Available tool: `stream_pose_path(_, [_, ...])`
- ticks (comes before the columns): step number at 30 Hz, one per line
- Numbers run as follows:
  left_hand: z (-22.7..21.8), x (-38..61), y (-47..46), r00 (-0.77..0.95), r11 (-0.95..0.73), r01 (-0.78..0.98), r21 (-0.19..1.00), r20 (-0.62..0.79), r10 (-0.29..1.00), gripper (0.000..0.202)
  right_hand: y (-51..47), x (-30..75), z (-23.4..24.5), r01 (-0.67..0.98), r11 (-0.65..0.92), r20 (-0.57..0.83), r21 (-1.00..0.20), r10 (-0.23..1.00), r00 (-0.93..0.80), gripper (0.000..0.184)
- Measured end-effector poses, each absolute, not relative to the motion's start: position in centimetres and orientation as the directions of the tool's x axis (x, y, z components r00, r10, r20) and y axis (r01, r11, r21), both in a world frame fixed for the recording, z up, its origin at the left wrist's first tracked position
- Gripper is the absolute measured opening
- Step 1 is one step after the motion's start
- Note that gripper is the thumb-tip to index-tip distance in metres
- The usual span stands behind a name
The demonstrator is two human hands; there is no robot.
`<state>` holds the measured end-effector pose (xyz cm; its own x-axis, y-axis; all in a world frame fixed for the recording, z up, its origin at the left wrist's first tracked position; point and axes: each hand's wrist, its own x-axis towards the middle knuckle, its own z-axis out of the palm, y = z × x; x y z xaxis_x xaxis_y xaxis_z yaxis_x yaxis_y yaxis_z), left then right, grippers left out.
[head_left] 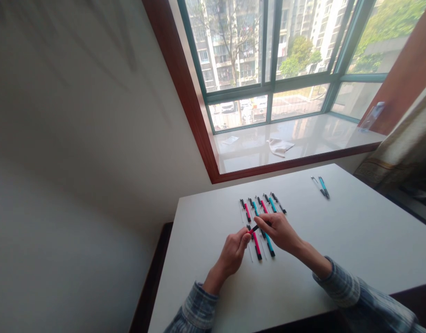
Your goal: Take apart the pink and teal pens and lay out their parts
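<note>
1. The left sleeve [195, 310] and the right sleeve [355, 296] are closest. Both are blue and checked.
2. The left hand [233, 252] is curled up. Its fingertips pinch the pink end of a little pen [255, 227].
3. The right hand [280, 231] pinches the black end of the same little pen. Its fingers are close together around it.
4. The little pen sits between the two hands, just above the white table [355, 240]. It is tilted, with the pink end lower.
5. Right under the hands, a pink pen [257, 246] and a blue pen [269, 245] lie side by side on the table.
6. A bit farther back there is a row of pens [264, 206]. They are pink, blue and black, and they lie next to each other.
7. Far off to the right, a lone blue pen [324, 187] lies well apart from the others. A thin clear bit lies just beside it.
8. Behind the table is a shiny window sill [320, 134]. A white cloth [280, 146] and a small paper [230, 139] lie on it.
9. Farthest away is the big window [268, 69]. Tall houses and green trees show through it.
</note>
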<state>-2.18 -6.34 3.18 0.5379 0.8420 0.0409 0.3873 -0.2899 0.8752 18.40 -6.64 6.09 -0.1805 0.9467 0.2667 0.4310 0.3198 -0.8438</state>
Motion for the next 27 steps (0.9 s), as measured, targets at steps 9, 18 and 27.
stream_pose_path(9, [3.6, -2.2, -6.4, 0.574, -0.172, 0.231, 0.958, 0.009, 0.819, 0.046, -6.6, 18.9, 6.5, 0.449, 0.38, 0.288, -0.809, 0.921, -0.261, 0.047])
stream_pose_path(18, [2.8, -2.1, -6.1, 0.581, -0.088, 0.085, 0.992, 0.023, 0.813, 0.043, -7.0, 19.5, 7.7, 0.279, 0.371, 0.3, -0.886, 0.916, -0.266, 0.011])
stream_pose_path(27, [2.8, -1.9, -6.0, 0.593, -0.052, 0.029, 0.998, 0.025, 0.805, 0.045, -6.8, 19.1, 6.9, -0.002, 0.273, 0.267, -0.962, 0.937, -0.225, 0.03])
